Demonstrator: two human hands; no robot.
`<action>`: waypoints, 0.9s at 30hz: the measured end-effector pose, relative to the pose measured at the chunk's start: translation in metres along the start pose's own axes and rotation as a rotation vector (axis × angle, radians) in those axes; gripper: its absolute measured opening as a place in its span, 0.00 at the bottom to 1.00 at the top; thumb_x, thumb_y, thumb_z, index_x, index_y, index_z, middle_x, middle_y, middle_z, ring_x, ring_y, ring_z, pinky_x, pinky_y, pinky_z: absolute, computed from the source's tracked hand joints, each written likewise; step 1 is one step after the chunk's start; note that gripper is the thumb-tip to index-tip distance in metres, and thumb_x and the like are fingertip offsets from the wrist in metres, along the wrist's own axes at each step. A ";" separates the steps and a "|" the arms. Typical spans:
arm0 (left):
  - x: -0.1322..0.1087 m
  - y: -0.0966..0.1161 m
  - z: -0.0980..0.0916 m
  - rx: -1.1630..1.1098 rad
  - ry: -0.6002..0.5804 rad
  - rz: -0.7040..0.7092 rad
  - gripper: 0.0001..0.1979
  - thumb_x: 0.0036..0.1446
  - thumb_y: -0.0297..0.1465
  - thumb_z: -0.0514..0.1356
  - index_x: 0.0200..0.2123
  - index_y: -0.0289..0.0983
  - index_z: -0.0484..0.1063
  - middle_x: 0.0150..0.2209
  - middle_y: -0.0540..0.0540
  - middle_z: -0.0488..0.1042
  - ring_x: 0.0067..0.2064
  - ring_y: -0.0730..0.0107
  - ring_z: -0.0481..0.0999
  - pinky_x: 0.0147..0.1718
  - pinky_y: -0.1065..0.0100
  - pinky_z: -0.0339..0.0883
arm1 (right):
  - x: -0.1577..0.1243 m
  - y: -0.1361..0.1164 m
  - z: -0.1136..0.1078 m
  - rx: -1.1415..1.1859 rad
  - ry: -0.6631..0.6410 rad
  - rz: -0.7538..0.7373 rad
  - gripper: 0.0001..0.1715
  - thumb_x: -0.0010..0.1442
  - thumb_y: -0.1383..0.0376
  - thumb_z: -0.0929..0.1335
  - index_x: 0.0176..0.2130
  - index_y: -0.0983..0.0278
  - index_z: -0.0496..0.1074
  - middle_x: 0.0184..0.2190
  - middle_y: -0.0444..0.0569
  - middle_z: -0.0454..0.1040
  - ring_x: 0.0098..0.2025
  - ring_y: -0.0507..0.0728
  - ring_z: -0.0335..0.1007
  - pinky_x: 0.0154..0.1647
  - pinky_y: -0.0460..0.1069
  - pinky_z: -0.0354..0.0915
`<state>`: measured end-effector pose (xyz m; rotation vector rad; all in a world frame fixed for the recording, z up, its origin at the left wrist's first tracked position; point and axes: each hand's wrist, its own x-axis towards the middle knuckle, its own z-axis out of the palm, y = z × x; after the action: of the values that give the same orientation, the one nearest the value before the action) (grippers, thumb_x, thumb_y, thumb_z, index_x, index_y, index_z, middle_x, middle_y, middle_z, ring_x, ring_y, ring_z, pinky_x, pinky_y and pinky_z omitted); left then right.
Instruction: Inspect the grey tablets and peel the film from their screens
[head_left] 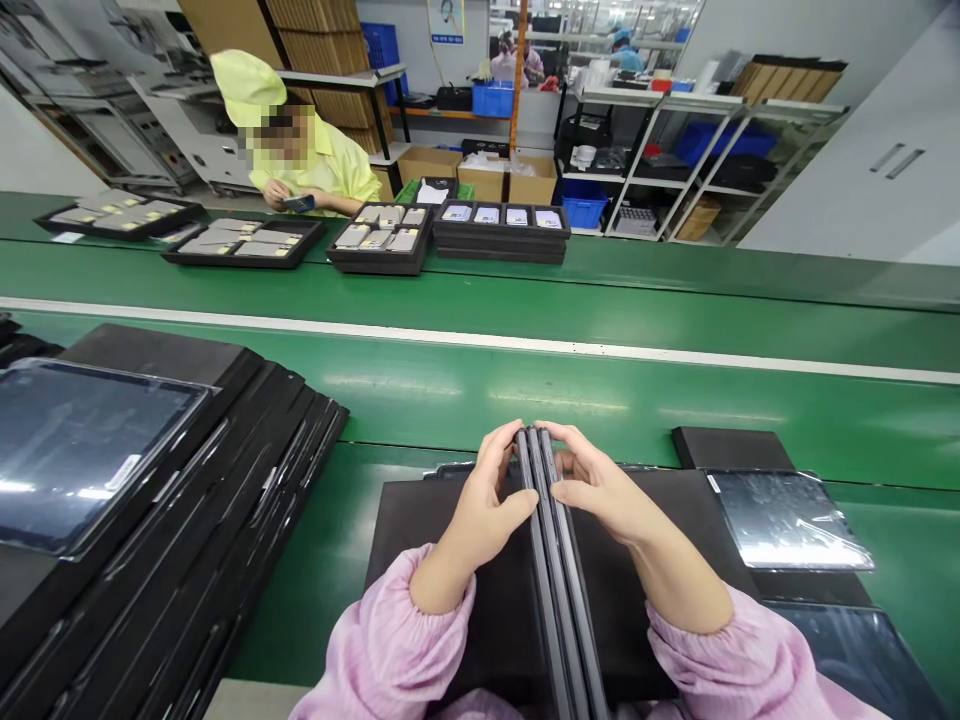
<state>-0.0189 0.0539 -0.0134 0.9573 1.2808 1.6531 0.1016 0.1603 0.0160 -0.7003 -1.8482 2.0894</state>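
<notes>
My left hand (pixel 480 510) and my right hand (pixel 600 490) clasp a small stack of thin black tablets (pixel 559 580) standing on edge, one hand on each side, fingers curled over the top end. The stack stands upright on a black foam mat (pixel 420 530) at the near edge of the green bench. Both sleeves are pink.
A fanned pile of black trays topped by a bagged tablet (pixel 82 450) lies at the left. More bagged tablets (pixel 787 520) on black pads lie at the right. Across the green conveyor (pixel 525 400), a person in yellow (pixel 300 150) works behind black trays of small parts (pixel 382 240).
</notes>
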 end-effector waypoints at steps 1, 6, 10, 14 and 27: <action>0.000 -0.001 0.000 -0.002 -0.003 0.001 0.32 0.48 0.31 0.60 0.58 0.40 0.57 0.60 0.40 0.55 0.62 0.50 0.57 0.61 0.52 0.50 | 0.002 -0.002 0.002 -0.019 0.035 0.024 0.31 0.47 0.60 0.68 0.51 0.60 0.61 0.36 0.46 0.63 0.32 0.55 0.62 0.34 0.52 0.63; 0.000 -0.003 0.000 -0.016 0.010 -0.019 0.34 0.48 0.35 0.61 0.59 0.39 0.57 0.60 0.39 0.56 0.61 0.50 0.58 0.60 0.53 0.52 | 0.012 -0.007 0.011 -0.162 0.215 0.025 0.18 0.49 0.58 0.65 0.40 0.61 0.65 0.23 0.40 0.62 0.23 0.53 0.58 0.26 0.50 0.59; -0.001 -0.003 0.000 -0.023 0.025 -0.020 0.34 0.47 0.35 0.61 0.58 0.39 0.58 0.60 0.39 0.56 0.61 0.50 0.58 0.60 0.53 0.52 | 0.016 -0.007 0.011 -0.133 0.205 0.052 0.17 0.47 0.59 0.65 0.39 0.61 0.64 0.24 0.41 0.65 0.22 0.52 0.58 0.25 0.49 0.58; -0.002 -0.005 -0.001 -0.015 0.032 -0.010 0.34 0.48 0.35 0.61 0.59 0.40 0.58 0.61 0.40 0.56 0.62 0.50 0.57 0.61 0.53 0.50 | 0.017 -0.009 0.011 -0.176 0.232 0.053 0.16 0.46 0.60 0.65 0.37 0.61 0.65 0.25 0.41 0.65 0.22 0.51 0.56 0.25 0.48 0.55; -0.002 -0.007 -0.001 -0.010 0.025 -0.022 0.35 0.49 0.40 0.62 0.60 0.41 0.57 0.62 0.41 0.54 0.63 0.49 0.54 0.62 0.52 0.48 | 0.004 -0.012 0.008 -0.179 0.153 0.058 0.26 0.46 0.63 0.66 0.47 0.61 0.64 0.25 0.40 0.64 0.29 0.55 0.62 0.34 0.52 0.59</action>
<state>-0.0184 0.0531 -0.0205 0.9161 1.2947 1.6572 0.0923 0.1573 0.0280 -0.9397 -1.9653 1.8615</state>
